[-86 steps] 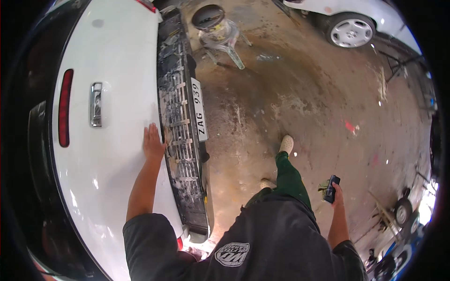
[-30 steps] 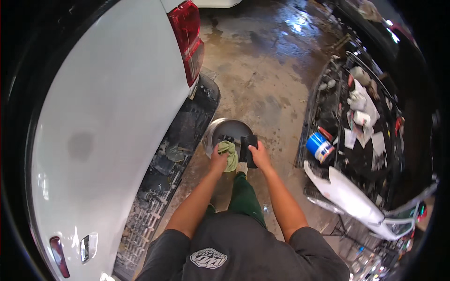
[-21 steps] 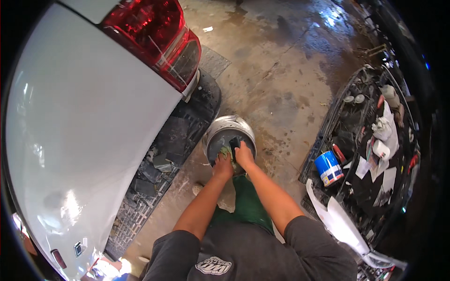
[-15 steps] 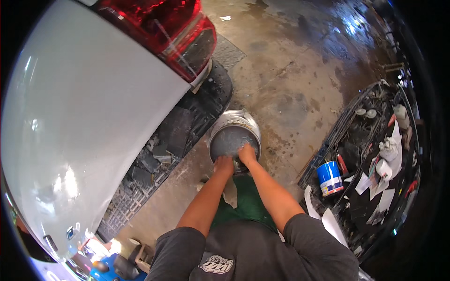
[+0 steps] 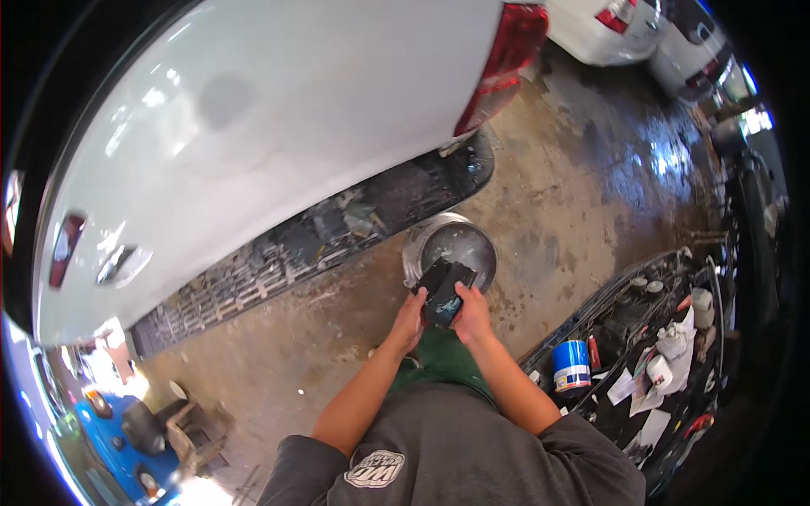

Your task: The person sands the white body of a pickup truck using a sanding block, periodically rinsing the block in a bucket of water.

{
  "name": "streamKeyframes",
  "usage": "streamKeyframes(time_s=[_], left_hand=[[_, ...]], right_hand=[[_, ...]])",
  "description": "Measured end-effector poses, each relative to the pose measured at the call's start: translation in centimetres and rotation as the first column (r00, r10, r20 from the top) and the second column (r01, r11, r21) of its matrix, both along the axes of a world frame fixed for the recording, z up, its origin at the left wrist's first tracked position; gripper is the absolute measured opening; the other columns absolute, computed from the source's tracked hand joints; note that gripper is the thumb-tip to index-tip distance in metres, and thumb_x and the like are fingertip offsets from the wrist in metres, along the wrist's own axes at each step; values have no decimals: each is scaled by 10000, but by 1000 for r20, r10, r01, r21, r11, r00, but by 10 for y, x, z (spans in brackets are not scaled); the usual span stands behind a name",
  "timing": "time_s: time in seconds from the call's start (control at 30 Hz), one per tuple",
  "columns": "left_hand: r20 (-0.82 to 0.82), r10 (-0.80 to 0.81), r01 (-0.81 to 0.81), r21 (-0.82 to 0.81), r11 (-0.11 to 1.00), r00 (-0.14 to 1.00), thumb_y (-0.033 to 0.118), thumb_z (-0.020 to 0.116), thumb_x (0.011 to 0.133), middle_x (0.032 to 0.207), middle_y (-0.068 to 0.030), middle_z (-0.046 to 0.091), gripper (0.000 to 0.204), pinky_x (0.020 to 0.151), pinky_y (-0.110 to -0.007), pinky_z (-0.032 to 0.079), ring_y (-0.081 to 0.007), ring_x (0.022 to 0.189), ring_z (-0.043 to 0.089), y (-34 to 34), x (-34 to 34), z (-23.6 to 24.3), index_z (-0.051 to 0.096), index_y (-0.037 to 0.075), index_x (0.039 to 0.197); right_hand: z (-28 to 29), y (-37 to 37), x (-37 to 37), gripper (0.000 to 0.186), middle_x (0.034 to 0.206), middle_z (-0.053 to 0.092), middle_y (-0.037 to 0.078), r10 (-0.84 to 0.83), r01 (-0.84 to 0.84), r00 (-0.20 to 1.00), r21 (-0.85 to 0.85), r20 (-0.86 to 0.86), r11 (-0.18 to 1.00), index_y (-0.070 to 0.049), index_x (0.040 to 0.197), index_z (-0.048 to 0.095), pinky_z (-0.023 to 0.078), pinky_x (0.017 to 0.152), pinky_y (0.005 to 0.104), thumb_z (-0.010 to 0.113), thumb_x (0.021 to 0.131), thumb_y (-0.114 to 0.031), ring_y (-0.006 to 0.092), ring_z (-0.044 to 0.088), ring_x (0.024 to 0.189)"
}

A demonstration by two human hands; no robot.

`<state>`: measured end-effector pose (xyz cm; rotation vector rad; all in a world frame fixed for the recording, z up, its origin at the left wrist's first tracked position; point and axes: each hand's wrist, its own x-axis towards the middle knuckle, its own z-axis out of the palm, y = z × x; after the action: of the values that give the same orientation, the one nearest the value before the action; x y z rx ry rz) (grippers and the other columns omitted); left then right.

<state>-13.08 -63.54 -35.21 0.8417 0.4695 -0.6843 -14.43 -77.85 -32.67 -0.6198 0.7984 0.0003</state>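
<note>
My left hand (image 5: 411, 315) and my right hand (image 5: 473, 315) are closed on the two sides of a black wet sheet (image 5: 448, 295), which looks like folded sandpaper. A crease or gap runs down its middle, and pale wet marks show on its lower part. Both hands are in front of my body, at the near edge of a metal bucket (image 5: 491, 247). The sheet covers part of the bucket's opening. Greyish liquid shows inside the bucket, which stands on the floor.
A pale vehicle panel (image 5: 278, 110) with a red tail light (image 5: 504, 72) rises at the left, above a dirty black step bumper (image 5: 337, 221). At the right, a blue can (image 5: 571, 364), papers and bottles lie on a black car part. Wet concrete (image 5: 582, 169) stretches behind the bucket.
Both hands have come up out of the bucket, now with the black sheet between them. My view has turned, showing more of the vehicle's side and other cars at the back.
</note>
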Motion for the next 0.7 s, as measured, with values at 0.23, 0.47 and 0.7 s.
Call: streamKeyframes(time_s=[0.23, 0.47, 0.7], left_hand=[[194, 294, -317, 102, 943, 936, 325, 517, 1076, 1140, -45, 661, 321, 921, -317, 562, -134, 1012, 649, 145, -46, 10, 581, 59, 1242], [265, 456, -475, 8, 880, 849, 289, 502, 1083, 1107, -29, 653, 299, 900, -305, 542, -127, 986, 635, 212, -98, 90, 590, 51, 1242], [362, 529, -548, -57, 835, 768, 286, 494, 1092, 1010, 23, 622, 265, 838, -280, 521, -78, 882, 585, 252, -122, 108, 608, 74, 1202]], right_hand=[[28, 95, -24, 305, 1190, 672, 116, 435, -423, 900, -239, -1, 874, -35, 1267, 569, 548, 870, 405, 465, 1029, -195, 237, 680, 993], [86, 211, -51, 640, 1261, 555, 212, 843, -192, 535, -964, 57, 186, 41, 1471, 454, 398, 1056, 447, 622, 935, -266, 342, 524, 1199], [124, 259, -73, 767, 1291, 516, 225, 873, 202, 486, -967, -40, -157, 23, 1441, 473, 399, 1043, 476, 799, 825, -297, 404, 500, 1192]])
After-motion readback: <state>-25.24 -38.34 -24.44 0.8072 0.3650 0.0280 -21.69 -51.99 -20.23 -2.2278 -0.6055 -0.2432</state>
